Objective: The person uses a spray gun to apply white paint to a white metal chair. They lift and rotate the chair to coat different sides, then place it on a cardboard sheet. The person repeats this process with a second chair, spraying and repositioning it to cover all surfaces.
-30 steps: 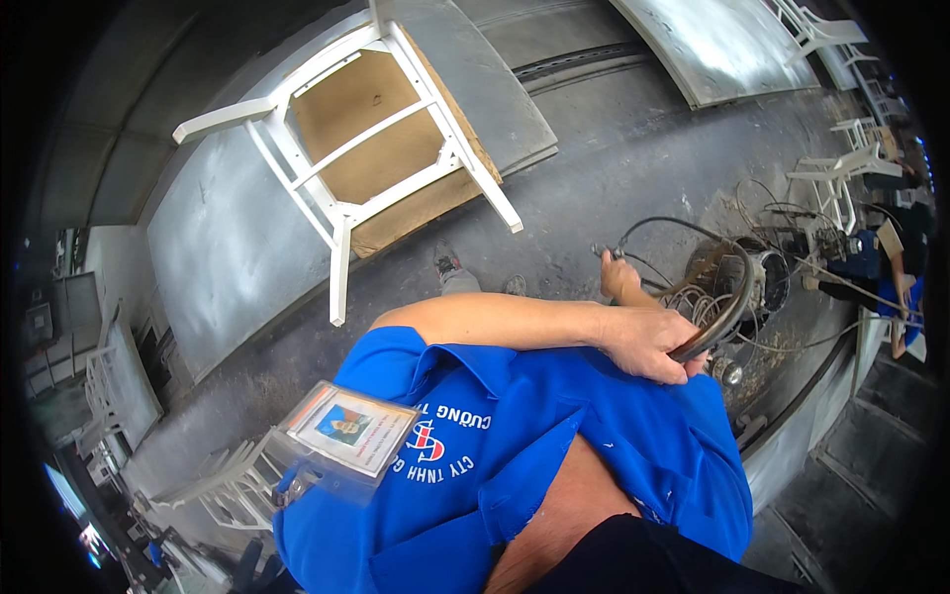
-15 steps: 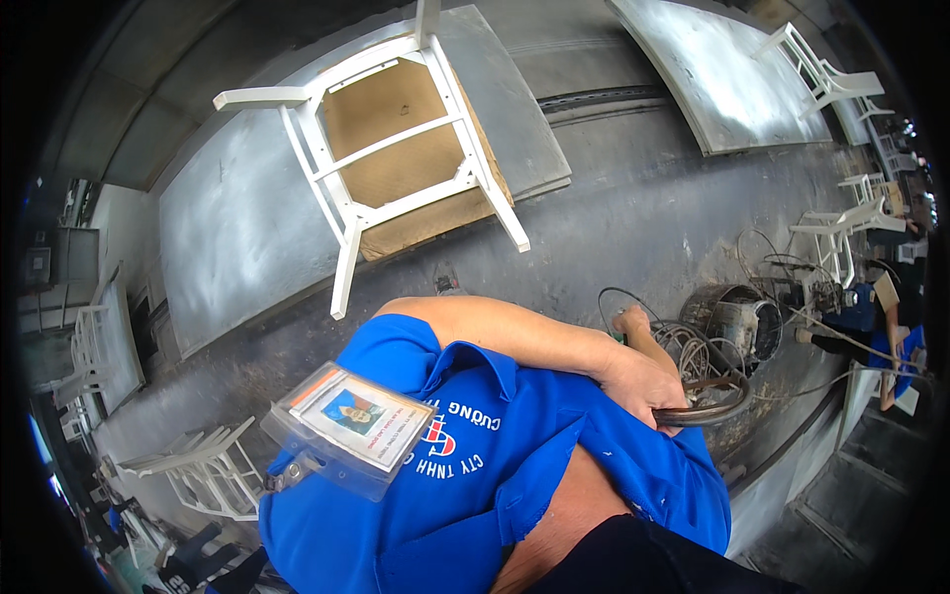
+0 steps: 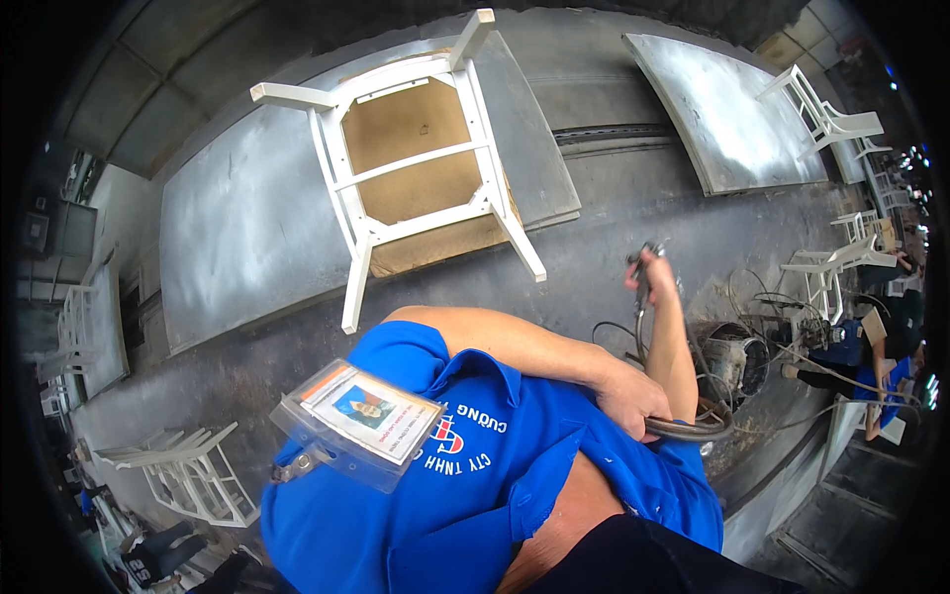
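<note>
My left hand (image 3: pixel 633 401), its arm crossing in front of the blue shirt, is closed around a thick dark hose (image 3: pixel 708 428) that curves in a loop beside my right elbow. Farther out, my right hand (image 3: pixel 657 275) grips a spray gun (image 3: pixel 648 249), raised above the floor, with a hose running down from it. Ahead and to the left, a white chair frame (image 3: pixel 426 223) stands upside down with its legs pointing up. Brown cardboard (image 3: pixel 440 247) lies under it on a grey metal tabletop (image 3: pixel 247 223). Neither hand touches the chair.
A paint-stained pot (image 3: pixel 737 356) stands on the floor to the right among tangled hoses. Another metal tabletop (image 3: pixel 727 119) is at the far right, with white chairs (image 3: pixel 826 119) by it. More white chairs (image 3: pixel 203 470) stand at the lower left. A co-worker in blue (image 3: pixel 886 381) is at the right edge.
My right hand has come up and forward from beside the coiled hoses, now showing the spray gun. The left hand has shifted slightly left, still on the hose. The view has tilted slightly.
</note>
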The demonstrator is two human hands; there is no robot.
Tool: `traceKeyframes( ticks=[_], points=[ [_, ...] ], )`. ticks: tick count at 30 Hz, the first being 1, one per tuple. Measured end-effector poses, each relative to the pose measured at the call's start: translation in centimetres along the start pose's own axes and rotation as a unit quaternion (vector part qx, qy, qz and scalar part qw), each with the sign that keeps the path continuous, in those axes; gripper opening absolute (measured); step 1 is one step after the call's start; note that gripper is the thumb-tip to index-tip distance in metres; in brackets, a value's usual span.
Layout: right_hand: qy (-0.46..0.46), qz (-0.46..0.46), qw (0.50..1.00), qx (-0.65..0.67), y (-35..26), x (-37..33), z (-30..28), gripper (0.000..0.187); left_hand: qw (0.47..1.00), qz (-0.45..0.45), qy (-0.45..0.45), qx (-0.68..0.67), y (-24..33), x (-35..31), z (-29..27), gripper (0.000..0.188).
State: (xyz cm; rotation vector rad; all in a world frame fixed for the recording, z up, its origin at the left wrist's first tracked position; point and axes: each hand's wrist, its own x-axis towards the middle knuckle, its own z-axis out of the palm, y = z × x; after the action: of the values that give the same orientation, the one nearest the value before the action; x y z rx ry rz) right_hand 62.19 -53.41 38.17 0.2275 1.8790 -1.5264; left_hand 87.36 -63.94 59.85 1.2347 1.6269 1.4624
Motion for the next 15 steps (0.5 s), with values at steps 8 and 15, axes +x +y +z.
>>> traceKeyframes(
  ticks=[8, 15],
  points=[
    [-0.023, -0.392, 0.919, 0.033, -23.4, -11.9, 5.4, 0.053, 0.993, -0.096, 0.046, 0.055, -5.9, -7.1, -3.7, 0.033],
    [-0.055, -0.614, 0.787, -0.033, -35.9, -15.7, 9.2, 0.085, 0.956, -0.225, 0.182, 0.042, -18.2, -10.8, -6.9, 0.028]
  ],
)
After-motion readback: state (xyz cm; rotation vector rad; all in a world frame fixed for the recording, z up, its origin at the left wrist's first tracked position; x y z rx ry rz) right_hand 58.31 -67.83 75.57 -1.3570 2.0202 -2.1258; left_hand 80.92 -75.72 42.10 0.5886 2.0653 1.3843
